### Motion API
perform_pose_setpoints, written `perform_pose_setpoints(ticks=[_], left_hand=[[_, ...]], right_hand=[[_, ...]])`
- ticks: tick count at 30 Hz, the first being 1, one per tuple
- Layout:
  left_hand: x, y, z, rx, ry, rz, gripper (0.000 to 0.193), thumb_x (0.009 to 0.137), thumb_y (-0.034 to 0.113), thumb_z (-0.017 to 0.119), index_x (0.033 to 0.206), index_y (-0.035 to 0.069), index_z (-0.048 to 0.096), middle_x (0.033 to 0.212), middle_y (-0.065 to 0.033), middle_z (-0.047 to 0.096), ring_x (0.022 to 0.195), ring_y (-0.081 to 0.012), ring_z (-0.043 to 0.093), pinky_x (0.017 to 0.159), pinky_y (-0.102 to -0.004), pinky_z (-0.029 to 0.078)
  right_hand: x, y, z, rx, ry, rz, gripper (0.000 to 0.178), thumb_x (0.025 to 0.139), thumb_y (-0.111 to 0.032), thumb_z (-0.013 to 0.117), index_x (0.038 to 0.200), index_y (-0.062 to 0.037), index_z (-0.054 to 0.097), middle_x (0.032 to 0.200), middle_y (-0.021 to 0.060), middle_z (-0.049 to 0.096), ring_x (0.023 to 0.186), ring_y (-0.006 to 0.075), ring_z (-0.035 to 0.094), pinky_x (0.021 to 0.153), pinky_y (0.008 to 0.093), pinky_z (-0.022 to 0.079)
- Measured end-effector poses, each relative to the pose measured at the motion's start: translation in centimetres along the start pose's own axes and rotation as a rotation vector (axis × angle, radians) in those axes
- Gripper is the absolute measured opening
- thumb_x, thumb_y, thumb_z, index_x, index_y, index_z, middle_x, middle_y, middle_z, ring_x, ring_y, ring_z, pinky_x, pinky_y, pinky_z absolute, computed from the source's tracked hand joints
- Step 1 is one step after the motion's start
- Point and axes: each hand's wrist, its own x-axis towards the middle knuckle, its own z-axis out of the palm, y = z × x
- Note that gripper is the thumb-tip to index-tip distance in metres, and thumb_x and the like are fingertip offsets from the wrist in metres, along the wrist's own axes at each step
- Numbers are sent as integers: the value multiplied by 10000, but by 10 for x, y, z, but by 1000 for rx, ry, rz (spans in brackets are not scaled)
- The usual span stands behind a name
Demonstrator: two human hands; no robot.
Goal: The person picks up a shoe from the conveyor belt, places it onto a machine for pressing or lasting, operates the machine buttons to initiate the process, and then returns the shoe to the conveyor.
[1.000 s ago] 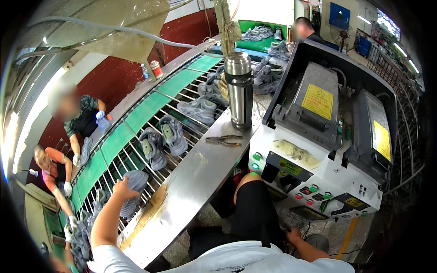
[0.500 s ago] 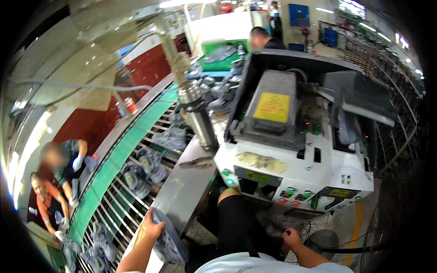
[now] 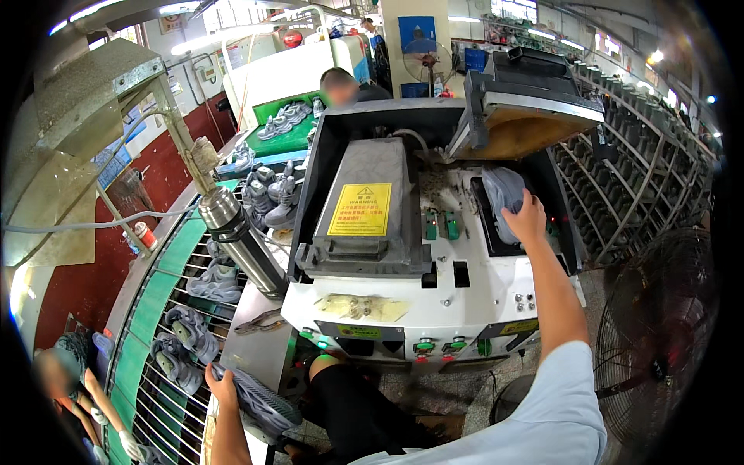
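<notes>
My left hand point(image 3: 224, 390) grips a grey shoe point(image 3: 262, 403) by one end, low beside the metal bench, with its ribbed sole turned up. My right arm reaches forward across the white and black machine point(image 3: 418, 298). The fingers of my right hand point(image 3: 528, 220) are closed round the near part of a second grey shoe point(image 3: 501, 192), which lies on the dark pad of the machine's right-hand bay. Above that bay the hinged lid point(image 3: 535, 112) stands raised, showing its brownish underside. The left-hand bay stays covered by a dark lid with a yellow label point(image 3: 359, 210).
Left of the machine runs a roller conveyor with a green belt point(image 3: 147, 310), carrying several grey shoes point(image 3: 191, 332). A steel cylinder point(image 3: 246, 244) rises from the bench. A caged fan point(image 3: 647, 349) and racks point(image 3: 620, 155) stand right. Co-workers are at left and behind the machine.
My right hand has moved from beside my body up to the shoe in the right-hand bay. That bay's lid has swung up. The left hand keeps its shoe, and my view has turned right.
</notes>
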Motion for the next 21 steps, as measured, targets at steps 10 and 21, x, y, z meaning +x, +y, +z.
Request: perform_pose_setpoints(ticks=[10, 21], left_hand=[[-5, 9, -15, 203, 88, 70, 644, 691, 259, 731, 1263, 25, 550, 1315, -211, 508, 1240, -347, 464, 1062, -404, 342], [-135, 50, -29, 165, 142, 284, 525, 710, 191, 694, 1194, 35, 562, 1289, -240, 505, 1236, -422, 440, 1066, -492, 324]], right_hand=[[14, -36, 5, -99, -153, 420, 903, 659, -476, 732, 1407, -142, 352, 1248, 249, 554, 1123, 421, 558, 942, 495, 451], [-135, 48, -17, 743, 349, 241, 729, 701, -166, 742, 1306, 77, 417, 1248, 218, 539, 1079, 333, 552, 930, 401, 444]])
